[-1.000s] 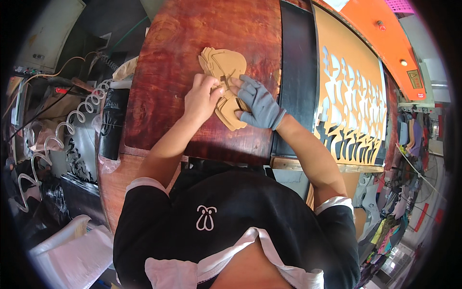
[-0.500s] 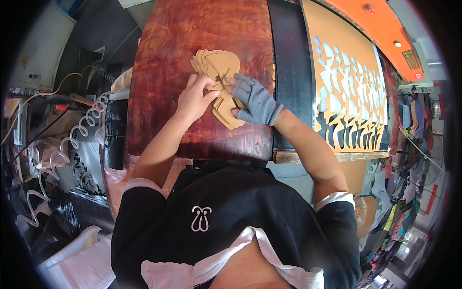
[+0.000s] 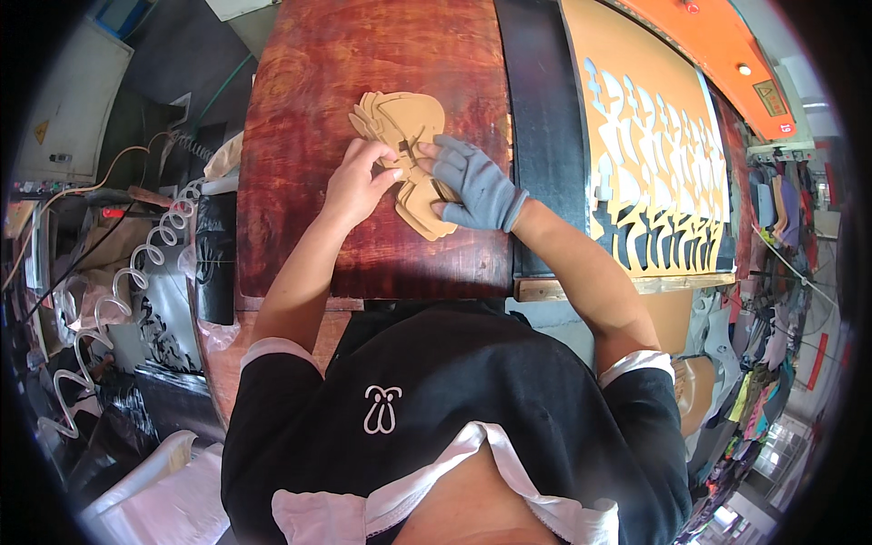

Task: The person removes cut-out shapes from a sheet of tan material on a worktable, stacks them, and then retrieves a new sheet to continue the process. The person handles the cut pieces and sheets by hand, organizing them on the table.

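Observation:
A loose stack of flat tan cut-out pieces (image 3: 413,113) lies on the reddish-brown wooden table (image 3: 300,136). The pieces are rounded at both ends and narrow at the waist, with small dark openings there, and their edges fan out unevenly. My left hand (image 3: 356,183), bare, pinches the stack's left side at the waist. On the right side, my right hand (image 3: 474,186) wears a grey glove that leaves the fingertips uncovered. Its thumb and fingers are bent round the stack's edge, partly covering the lower pieces.
Right of the table runs a black strip (image 3: 545,136), then a tan sheet (image 3: 581,36) punched with rows of curved holes. An orange machine part (image 3: 727,45) spans the far right corner. A clear coiled hose (image 3: 150,245) hangs at the left. Assorted coloured pieces (image 3: 772,300) hang at the far right.
The whole view has shifted slightly. Both hands keep nearly the same hold at the waist of the stack, whose pieces look little altered.

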Motion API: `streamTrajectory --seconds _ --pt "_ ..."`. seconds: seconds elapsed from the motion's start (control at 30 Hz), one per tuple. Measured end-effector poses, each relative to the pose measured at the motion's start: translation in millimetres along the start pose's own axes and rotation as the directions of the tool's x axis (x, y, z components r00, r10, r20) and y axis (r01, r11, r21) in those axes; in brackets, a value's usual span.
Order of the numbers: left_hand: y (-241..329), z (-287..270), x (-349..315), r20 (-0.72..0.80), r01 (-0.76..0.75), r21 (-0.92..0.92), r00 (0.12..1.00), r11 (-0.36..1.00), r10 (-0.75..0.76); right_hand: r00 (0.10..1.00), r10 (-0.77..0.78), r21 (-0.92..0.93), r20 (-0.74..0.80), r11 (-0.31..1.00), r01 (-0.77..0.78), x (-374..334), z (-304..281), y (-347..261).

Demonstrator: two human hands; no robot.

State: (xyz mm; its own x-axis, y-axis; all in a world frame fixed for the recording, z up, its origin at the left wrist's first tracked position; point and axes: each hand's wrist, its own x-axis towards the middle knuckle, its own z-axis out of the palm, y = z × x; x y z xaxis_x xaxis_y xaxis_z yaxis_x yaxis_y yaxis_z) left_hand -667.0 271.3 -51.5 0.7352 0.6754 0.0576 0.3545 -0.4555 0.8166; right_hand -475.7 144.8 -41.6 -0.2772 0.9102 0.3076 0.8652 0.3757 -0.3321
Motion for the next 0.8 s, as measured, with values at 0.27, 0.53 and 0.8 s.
streamTrajectory --seconds 0.27,0.53,0.8 --pt "-10.7 -2.4 3.7 0.023 -0.056 -0.07 0.998 0.996 0.057 1.0 0.014 0.023 -0.008 1.0 -0.014 0.1 1.6 0.7" --pt "-7.2 2.7 2.7 0.012 -0.04 -0.008 0.999 0.999 0.04 0.996 0.078 0.096 -0.046 0.993 -0.073 4.6 3.6 -4.2" --pt "-15.3 -0.5 5.1 0.052 -0.034 -0.089 0.998 0.995 0.039 0.955 0.149 -0.011 -0.256 0.988 -0.157 11.6 19.7 -20.8"
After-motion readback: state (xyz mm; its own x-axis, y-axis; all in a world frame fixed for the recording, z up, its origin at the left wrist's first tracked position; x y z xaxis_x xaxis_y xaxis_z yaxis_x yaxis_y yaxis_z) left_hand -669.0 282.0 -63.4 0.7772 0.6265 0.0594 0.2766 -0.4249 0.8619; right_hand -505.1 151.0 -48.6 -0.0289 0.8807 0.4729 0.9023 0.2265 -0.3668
